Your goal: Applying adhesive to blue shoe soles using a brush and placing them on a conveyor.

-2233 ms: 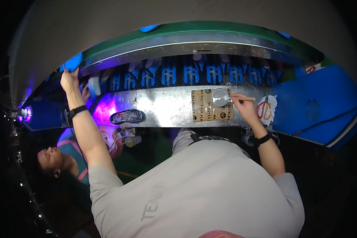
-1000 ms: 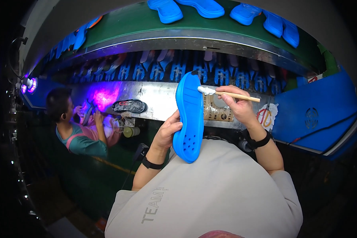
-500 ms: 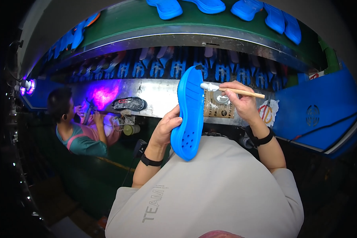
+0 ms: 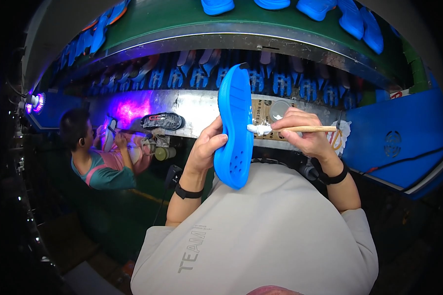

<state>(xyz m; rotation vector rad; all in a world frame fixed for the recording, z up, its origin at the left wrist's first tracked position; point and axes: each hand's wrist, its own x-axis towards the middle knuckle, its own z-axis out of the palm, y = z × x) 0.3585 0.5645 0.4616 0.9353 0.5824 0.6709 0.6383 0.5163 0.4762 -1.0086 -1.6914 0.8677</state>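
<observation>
Upright in front of my chest stands a blue shoe sole (image 4: 235,132), with a ribbed, dark-tipped far end and small holes toward its near end. My left hand (image 4: 207,150) grips it by the left edge, the thumb lying against its side. In my right hand (image 4: 304,132) is a brush (image 4: 312,129) with a light wooden handle, pinched between thumb and fingers. Its white-coated head touches the sole's right edge near the middle. Behind the brush, a shallow round container (image 4: 279,109) sits on a piece of printed brown cardboard (image 4: 263,117).
A black shoe (image 4: 162,121) lies on the metal bench (image 4: 197,105). Blue soles (image 4: 314,9) rest on the green belt (image 4: 182,27) above; more parts line the rack beneath. At left, another person (image 4: 101,152) works under purple light. A blue machine housing (image 4: 396,142) stands at right.
The brush has moved nearer to me along the sole's right edge, from the ribbed part toward the middle. The sole has shifted slightly away from me. The other person now holds a light-coloured shoe part.
</observation>
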